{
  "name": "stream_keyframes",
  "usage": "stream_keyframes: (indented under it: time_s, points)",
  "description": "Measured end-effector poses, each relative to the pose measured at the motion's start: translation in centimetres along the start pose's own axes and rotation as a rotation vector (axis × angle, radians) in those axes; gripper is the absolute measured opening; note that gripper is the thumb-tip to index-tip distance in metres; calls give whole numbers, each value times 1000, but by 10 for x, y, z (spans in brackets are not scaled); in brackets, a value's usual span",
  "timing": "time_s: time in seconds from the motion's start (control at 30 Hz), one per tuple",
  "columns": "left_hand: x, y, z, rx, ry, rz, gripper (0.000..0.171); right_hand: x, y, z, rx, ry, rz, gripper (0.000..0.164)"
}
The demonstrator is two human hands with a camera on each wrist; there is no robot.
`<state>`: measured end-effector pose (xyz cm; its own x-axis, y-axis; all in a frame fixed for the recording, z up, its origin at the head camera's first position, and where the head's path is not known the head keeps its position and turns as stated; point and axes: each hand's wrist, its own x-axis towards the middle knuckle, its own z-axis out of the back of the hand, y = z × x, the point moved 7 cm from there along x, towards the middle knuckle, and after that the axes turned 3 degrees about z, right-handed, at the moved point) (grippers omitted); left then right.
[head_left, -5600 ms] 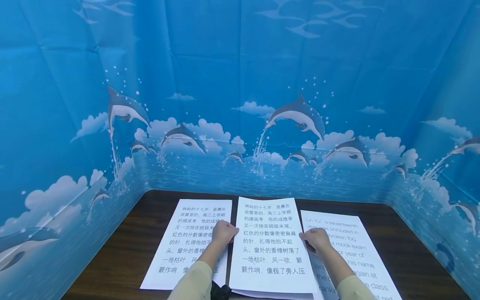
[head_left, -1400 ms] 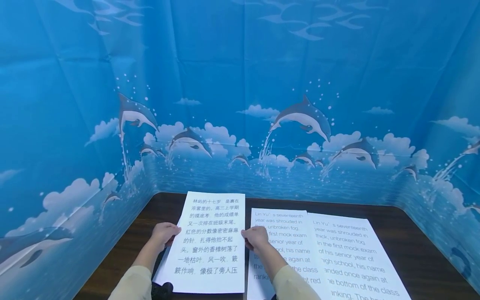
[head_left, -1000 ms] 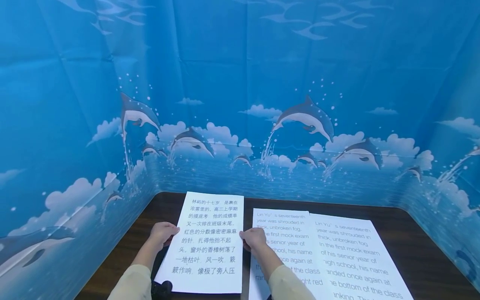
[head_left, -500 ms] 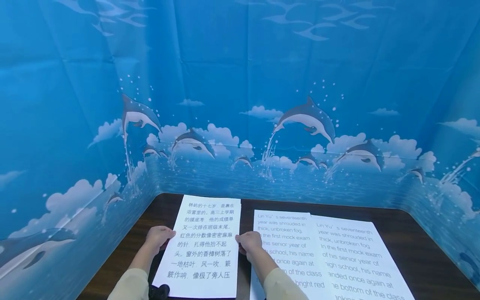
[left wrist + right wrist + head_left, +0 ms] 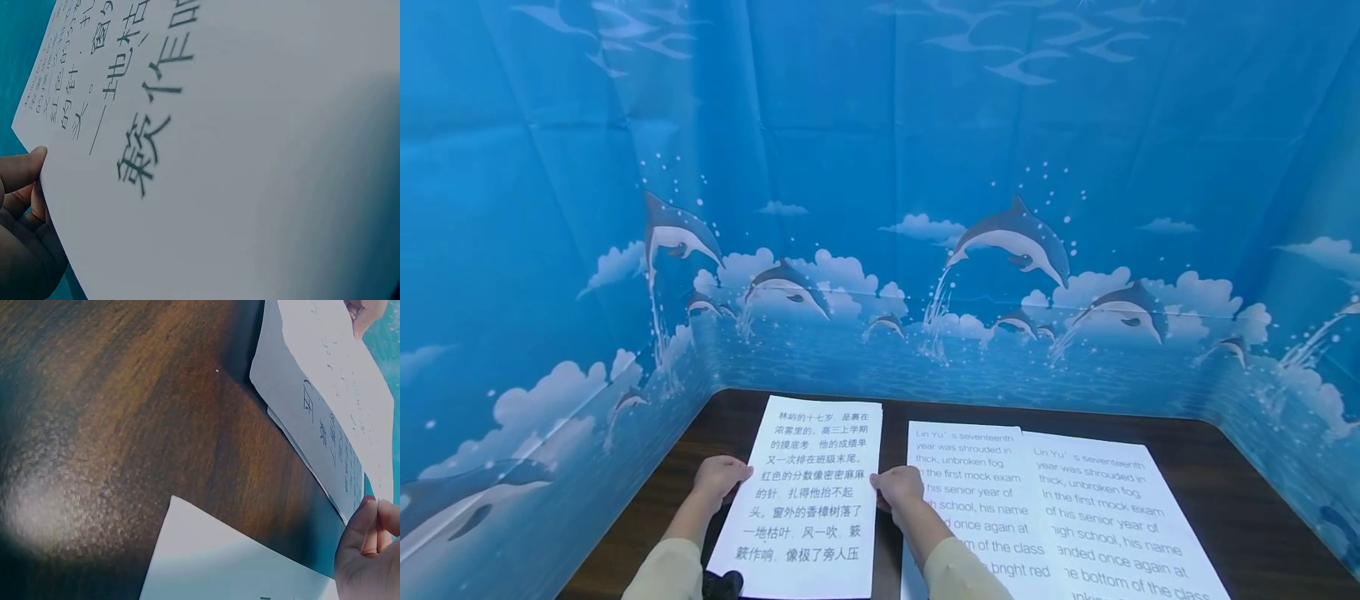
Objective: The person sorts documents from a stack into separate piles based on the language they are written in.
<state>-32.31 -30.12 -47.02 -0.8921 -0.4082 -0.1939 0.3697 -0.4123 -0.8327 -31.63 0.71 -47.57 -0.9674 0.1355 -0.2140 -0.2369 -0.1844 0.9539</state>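
Observation:
A white sheet of paper (image 5: 812, 517) printed with large Chinese characters is held at its two side edges, on the left part of the table. My left hand (image 5: 718, 479) pinches its left edge between thumb and fingers; the left wrist view shows the thumb on top of the paper. On the opposite edge my right hand (image 5: 901, 492) pinches with thumb and fingertips. In the right wrist view the held sheet (image 5: 350, 375) bows upward over more Chinese-printed paper (image 5: 312, 419) lying beneath it on the table. From the head, that lower paper is almost wholly hidden.
To the right lie two English-printed sheets, the nearer one (image 5: 962, 492) partly under my right forearm and the farther one (image 5: 1105, 517) beside it. The dark wooden table (image 5: 647, 492) ends at a blue dolphin-print backdrop (image 5: 880, 167). A small black object (image 5: 722, 585) shows by my left wrist.
The held Chinese sheet has moved from the middle to the left, over the Chinese sheet there, exposing a middle English sheet. Lately it has shifted slightly left and nearer me.

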Motion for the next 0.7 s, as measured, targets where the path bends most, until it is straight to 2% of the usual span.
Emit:
stream_keyframes:
  time_s: [0.2,0.4,0.7]
  points:
    - [-3,-3,2,28,-5,-25,19,-1,1,0,-31,-4,33,9]
    - [-4,-6,0,69,-16,-17,17,1,-2,0,-62,-7,30,10]
    - [-9,-8,0,87,-39,-12,16,-1,0,-2,-79,1,71,10]
